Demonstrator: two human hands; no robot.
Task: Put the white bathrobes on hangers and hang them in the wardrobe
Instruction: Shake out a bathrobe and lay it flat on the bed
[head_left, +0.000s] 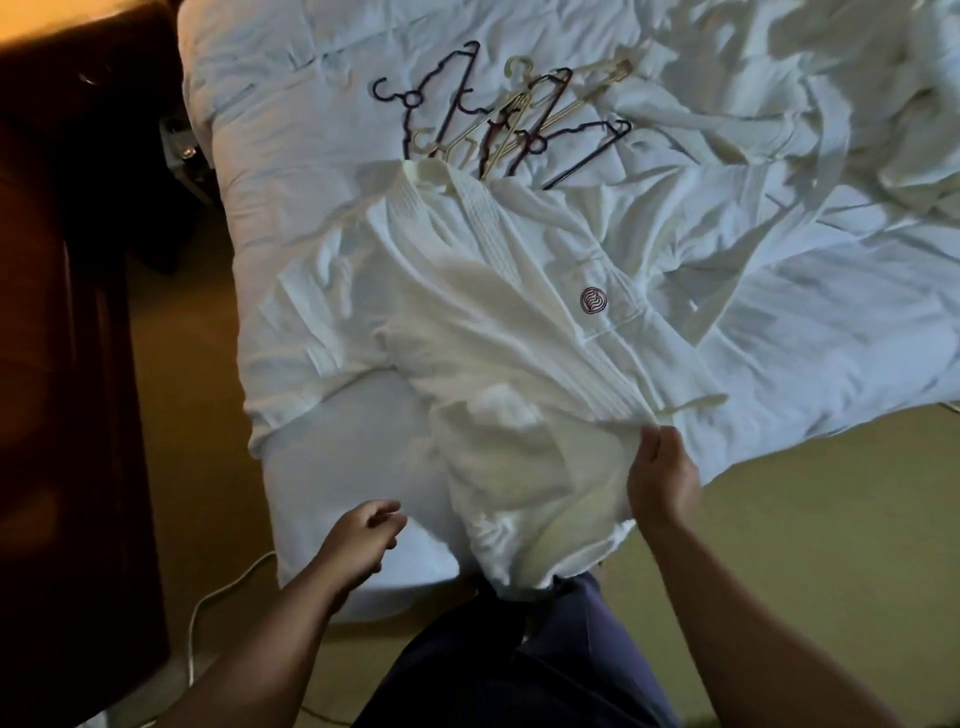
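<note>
Dark blue trousers (493, 665) fill the bottom of the view, and both bare forearms reach forward from there to the corner of the bed (270, 130).

The right hand (662, 475) pinches the stitched front band (613, 384) of the white bathrobe (467, 322) low down, with the thumb and fingers closed on a fold of cloth and the wrist turned inward. The left hand (363, 527) hovers beside the robe's hanging hem. Its fingers are loosely curled and hold nothing, and it touches neither the robe nor the mattress as far as I can tell.

The robe lies spread front-up across the bed corner. Its collar (462, 208) points away from the person, a round dark emblem (593, 301) shows on the chest, and the lower part spills off the edge toward the knees. Just beyond the collar, partly tucked under it, lies a tangle of dark and pale plastic hangers (498, 124). More white cloth, probably a second robe (810, 135), is bunched farther right.

The robe looks soft, limp and fairly bulky. It should sag and fold wherever it is unsupported, and it may drag if lifted from one point. The collar and shoulder seams seem the better places to hold it, since a hanger has to go in there. The hangers look light and rigid but interlocked, so pulling one free may lift the others.

Dark wooden furniture (78, 312) stands at the left, and I cannot tell whether it is the wardrobe.
</note>
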